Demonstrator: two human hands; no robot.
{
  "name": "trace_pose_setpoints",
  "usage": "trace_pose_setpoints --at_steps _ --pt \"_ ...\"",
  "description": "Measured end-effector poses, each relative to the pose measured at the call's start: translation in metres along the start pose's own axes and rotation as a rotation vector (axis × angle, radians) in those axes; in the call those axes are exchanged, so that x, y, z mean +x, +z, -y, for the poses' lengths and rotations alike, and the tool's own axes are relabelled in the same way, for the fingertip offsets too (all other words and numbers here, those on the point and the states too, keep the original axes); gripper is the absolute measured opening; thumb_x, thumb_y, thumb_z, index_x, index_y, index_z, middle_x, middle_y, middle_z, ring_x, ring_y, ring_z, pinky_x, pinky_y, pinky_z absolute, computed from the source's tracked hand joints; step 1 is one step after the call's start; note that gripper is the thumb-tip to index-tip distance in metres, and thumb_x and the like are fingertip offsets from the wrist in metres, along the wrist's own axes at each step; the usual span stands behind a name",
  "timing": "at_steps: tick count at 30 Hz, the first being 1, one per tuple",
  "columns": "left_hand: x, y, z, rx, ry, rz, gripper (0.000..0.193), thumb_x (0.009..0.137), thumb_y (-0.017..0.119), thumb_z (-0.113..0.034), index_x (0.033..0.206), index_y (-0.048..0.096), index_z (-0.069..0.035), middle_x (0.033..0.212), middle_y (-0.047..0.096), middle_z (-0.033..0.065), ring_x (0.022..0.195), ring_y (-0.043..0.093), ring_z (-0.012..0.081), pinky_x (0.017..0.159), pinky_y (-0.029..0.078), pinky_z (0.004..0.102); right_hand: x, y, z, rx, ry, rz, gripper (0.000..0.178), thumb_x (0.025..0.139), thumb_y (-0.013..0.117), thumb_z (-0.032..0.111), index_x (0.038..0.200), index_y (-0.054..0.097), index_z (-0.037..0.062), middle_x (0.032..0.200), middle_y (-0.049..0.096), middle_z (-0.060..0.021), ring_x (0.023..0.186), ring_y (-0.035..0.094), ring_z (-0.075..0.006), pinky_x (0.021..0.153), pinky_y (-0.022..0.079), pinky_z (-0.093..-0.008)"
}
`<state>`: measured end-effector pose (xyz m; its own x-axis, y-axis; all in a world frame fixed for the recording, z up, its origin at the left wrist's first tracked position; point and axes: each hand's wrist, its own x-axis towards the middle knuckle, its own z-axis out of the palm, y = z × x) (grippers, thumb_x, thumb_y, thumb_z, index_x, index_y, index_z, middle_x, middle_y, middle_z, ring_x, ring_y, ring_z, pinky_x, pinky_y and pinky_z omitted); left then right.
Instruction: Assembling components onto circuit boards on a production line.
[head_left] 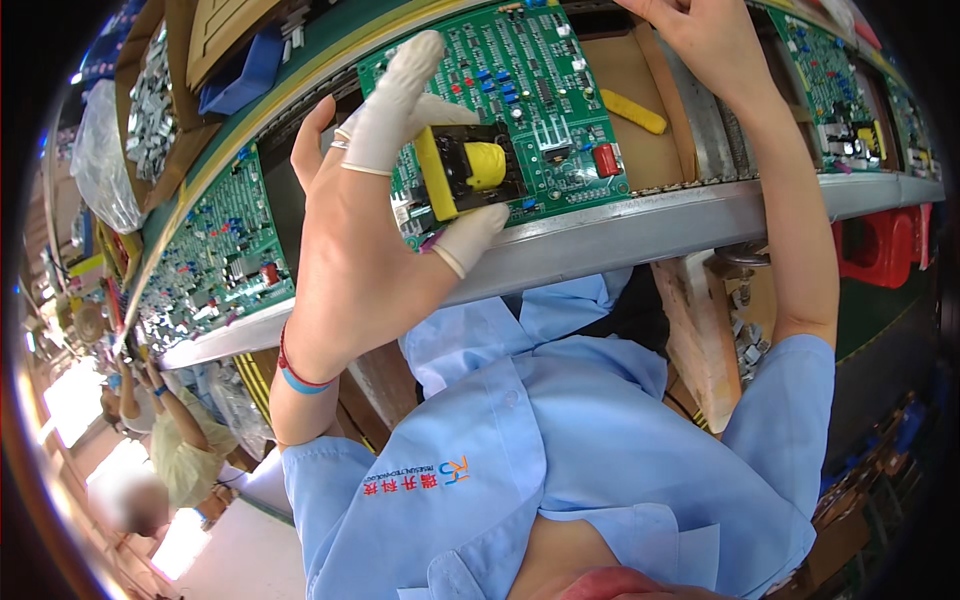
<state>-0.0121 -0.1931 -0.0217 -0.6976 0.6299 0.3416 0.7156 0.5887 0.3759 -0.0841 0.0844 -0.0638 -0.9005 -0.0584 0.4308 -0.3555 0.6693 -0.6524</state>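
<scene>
My left hand (pixel 370 235), with white finger cots on the thumb and fingers, is closed around a yellow and black transformer (pixel 470 170). The thumb presses its near end while a finger reaches round the far end; the index finger stretches past it. Under them lies a green circuit board (pixel 540 85) crowded with small parts, among them blue blocks, a heat sink and a red capacitor (pixel 606 160). Whether the transformer is seated in the board cannot be seen. My right hand (pixel 715 45) is at the top edge beyond the rail, its fingertips mostly cut off.
A metal rail (pixel 640 215) runs along the near side of the line. More boards stand at left (pixel 215 250) and right (pixel 820 85). A yellow stick-shaped piece (pixel 633 111) lies in a cardboard-coloured tray. Beyond are a blue bin (pixel 245 75) and a box of metal parts (pixel 152 105). Other people work far left.
</scene>
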Motion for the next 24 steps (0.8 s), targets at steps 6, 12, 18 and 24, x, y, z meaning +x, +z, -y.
trace_pose_setpoints --at_steps 6,12,18,24 --pt "0.019 0.012 -0.003 0.185 -0.012 0.184 0.092 0.066 0.078 -0.012 0.145 0.033 -0.004 0.101 0.066 0.0052 0.104 0.059 0.0230 0.110 0.018 0.0463 0.001 0.002 -0.007 -0.054 -0.081 -0.045 0.047 0.082 0.068 0.015 0.124 0.055 0.0009 0.097 0.067 -0.0130 0.068 0.060 -0.0205 0.063 0.048 -0.0312" --pt "0.022 0.018 0.000 0.285 0.011 0.289 0.094 0.065 0.079 -0.011 0.146 0.032 -0.008 0.099 0.066 0.0038 0.102 0.060 0.0241 0.110 0.018 0.0480 0.002 0.007 -0.005 -0.108 -0.198 -0.056 0.040 0.082 0.068 0.015 0.117 0.057 0.0013 0.095 0.065 -0.0179 0.087 0.063 -0.0335 0.076 0.049 -0.0388" --pt "0.024 0.022 -0.004 0.361 0.042 0.281 0.093 0.066 0.079 -0.012 0.146 0.033 -0.009 0.094 0.066 0.0039 0.101 0.060 0.0259 0.110 0.020 0.0492 0.004 0.008 -0.006 -0.099 -0.226 -0.070 0.038 0.081 0.068 0.015 0.115 0.057 0.0000 0.091 0.065 -0.0166 0.083 0.063 -0.0331 0.073 0.049 -0.0385" --pt "0.032 0.021 -0.005 0.394 0.089 0.321 0.090 0.065 0.080 -0.012 0.144 0.036 -0.008 0.083 0.062 0.0049 0.100 0.061 0.0261 0.109 0.022 0.0501 0.007 0.009 -0.006 -0.130 -0.182 -0.039 0.037 0.082 0.067 0.015 0.114 0.057 -0.0007 0.089 0.065 -0.0171 0.083 0.063 -0.0329 0.073 0.049 -0.0390"
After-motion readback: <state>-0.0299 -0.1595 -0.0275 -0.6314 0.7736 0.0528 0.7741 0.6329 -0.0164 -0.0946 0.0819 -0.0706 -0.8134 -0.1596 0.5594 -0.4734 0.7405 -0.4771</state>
